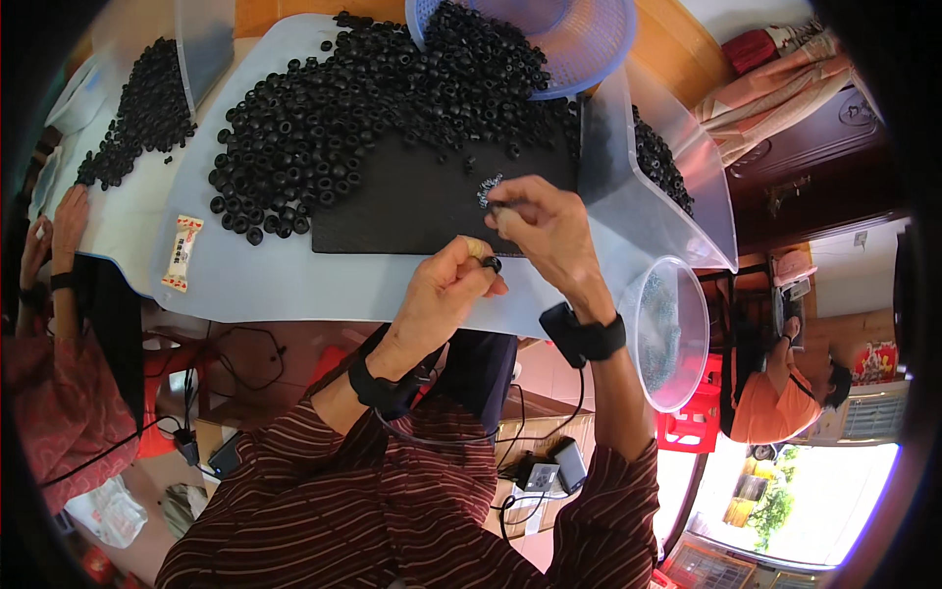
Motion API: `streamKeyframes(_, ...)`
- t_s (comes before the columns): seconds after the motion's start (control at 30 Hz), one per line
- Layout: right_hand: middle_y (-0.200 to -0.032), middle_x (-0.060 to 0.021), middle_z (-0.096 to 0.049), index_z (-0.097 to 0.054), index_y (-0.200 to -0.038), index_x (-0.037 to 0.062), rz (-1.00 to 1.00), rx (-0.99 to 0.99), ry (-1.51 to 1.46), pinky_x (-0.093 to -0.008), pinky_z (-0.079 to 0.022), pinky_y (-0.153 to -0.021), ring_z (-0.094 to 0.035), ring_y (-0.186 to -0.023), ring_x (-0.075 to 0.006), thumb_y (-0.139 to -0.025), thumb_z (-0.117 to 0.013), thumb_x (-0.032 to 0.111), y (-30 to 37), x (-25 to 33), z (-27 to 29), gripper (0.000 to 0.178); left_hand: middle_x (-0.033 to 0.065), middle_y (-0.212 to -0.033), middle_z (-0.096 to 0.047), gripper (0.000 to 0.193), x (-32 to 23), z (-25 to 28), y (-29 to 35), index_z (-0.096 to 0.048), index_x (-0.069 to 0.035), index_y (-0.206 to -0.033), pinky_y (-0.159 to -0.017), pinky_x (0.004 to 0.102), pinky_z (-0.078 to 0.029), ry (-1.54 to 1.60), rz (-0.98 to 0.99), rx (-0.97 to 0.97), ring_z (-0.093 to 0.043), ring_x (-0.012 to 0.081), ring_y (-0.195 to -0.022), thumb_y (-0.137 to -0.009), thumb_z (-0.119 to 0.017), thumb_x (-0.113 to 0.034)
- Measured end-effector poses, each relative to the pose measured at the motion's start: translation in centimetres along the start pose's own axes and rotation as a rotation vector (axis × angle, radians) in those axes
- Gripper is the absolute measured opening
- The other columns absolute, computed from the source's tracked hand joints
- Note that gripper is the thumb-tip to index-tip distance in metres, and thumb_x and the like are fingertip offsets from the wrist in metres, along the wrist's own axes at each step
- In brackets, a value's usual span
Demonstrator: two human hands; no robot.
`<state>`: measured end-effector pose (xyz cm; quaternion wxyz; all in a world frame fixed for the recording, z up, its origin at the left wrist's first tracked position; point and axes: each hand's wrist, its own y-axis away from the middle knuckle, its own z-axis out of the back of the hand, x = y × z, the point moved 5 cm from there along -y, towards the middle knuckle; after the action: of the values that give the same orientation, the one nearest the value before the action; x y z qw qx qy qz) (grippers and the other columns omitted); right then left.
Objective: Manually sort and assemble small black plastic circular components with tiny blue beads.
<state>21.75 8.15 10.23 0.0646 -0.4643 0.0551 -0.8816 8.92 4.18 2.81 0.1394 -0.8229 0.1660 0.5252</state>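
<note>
My left hand (437,299) is closed at the near edge of the table, pinching a small round black part with a hole (492,263) between thumb and fingers. Just above and to the right, my right hand (548,228) is closed in a pinch over a black mat (402,201). What its fingertips hold is too small and dark to name. Beside those fingertips lies a little cluster of small silvery metal pieces (488,188) on the mat. A large heap of black ring-like parts (324,123) spreads round the mat's left and far sides.
A blue plastic basket (603,49) stands at the back. Clear bins (677,211) with black parts are at the right and far left. A round tub (692,368) of tiny pieces sits near right. A wrapped snack (182,253) lies left. Another person's hands (69,221) are farther left.
</note>
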Motion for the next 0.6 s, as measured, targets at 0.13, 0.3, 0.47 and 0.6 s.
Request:
streamKeyframes(0.13, -0.083, -0.0078, -0.068, -0.067, -0.100, -0.0026, -0.208, 0.014, -0.269, -0.0217, -0.051, -0.069, -0.063, -0.078, -0.0085, -0.081, -0.063, -0.001, 4.0, -1.9, 0.6, 0.020, 0.0044, -0.083, -0.065, 0.013, 0.3, 0.0, -0.1, -0.055, -0.001, -0.104, -0.072, 0.0216, -0.045, 0.051, 0.007, 0.009, -0.057, 0.0063, -0.079, -0.093, -0.053, -0.007)
streamKeyframes(0.3, -0.086, -0.0058, -0.068, -0.069, -0.102, -0.0010, -0.065, -0.023, -0.378, -0.0221, -0.050, -0.071, -0.062, -0.080, -0.0099, -0.084, -0.062, -0.006, 5.7, -2.1, 0.1, 0.020, 0.0044, -0.083, -0.064, 0.012, 0.5, -0.4, -0.3, -0.055, 0.000, -0.103, -0.072, 0.0210, -0.045, -0.051, -0.036, 0.032, -0.058, 0.0061, -0.078, -0.092, -0.052, -0.005)
streamKeyframes(0.47, -0.090, -0.0059, -0.068, -0.069, -0.102, -0.0008, -0.010, -0.011, -0.259, -0.0233, -0.050, -0.073, -0.063, -0.082, -0.0110, -0.087, -0.059, -0.005, 6.2, -2.0, 0.5, 0.019, 0.0037, -0.083, -0.064, 0.014, 0.5, -0.6, -0.2, -0.056, 0.001, -0.104, -0.073, 0.0217, -0.046, -0.141, -0.008, 0.008, -0.058, 0.0068, -0.079, -0.091, -0.053, -0.005)
streamKeyframes(0.6, -0.091, -0.0059, -0.068, -0.069, -0.101, -0.0007, -0.090, -0.074, -0.425, -0.0233, -0.050, -0.073, -0.063, -0.082, -0.0104, -0.087, -0.058, -0.004, 6.1, -2.2, 0.2, 0.017, 0.0034, -0.083, -0.064, 0.015, 0.7, -0.6, -0.1, -0.057, 0.001, -0.105, -0.072, 0.0212, -0.045, -0.057, -0.060, -0.007, -0.058, 0.0062, -0.079, -0.091, -0.054, -0.006)
